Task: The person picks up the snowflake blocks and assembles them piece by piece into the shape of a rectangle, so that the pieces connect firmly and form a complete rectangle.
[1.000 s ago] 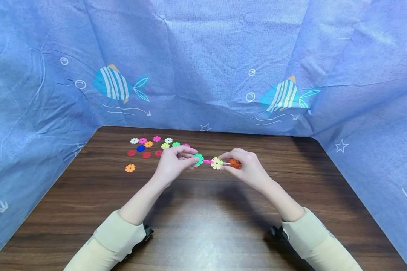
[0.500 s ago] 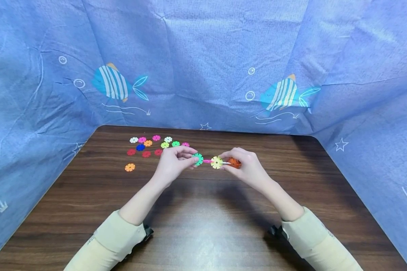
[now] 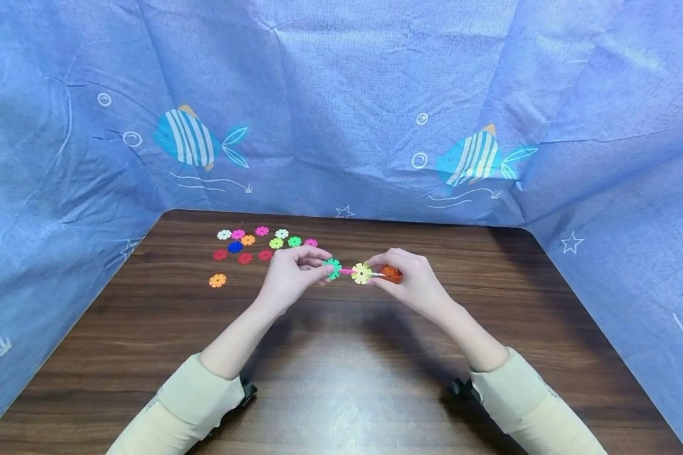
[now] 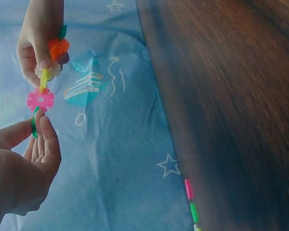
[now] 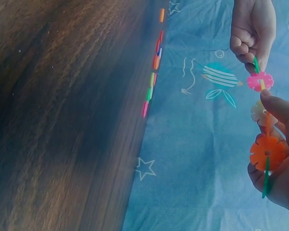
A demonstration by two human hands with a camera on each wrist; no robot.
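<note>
Both hands hold a chain of flower-shaped interlocking discs above the table. My left hand pinches the green disc at the chain's left end between thumb and fingers. A pink disc, edge-on in the head view, joins it to a yellow disc. My right hand pinches the chain at the yellow disc. Past that come a white disc, an orange part and another green disc, lying along the right palm. Right fingers partly hide these pieces.
Several loose discs lie at the table's back left, among them a blue disc, a white disc and a red disc. One orange disc lies apart, nearer. A blue fish-print cloth hangs behind the wooden table.
My right hand has shifted very slightly left with the yellow disc, closer to the green disc. The left hand keeps its pinch, and the loose discs stay where they were.
</note>
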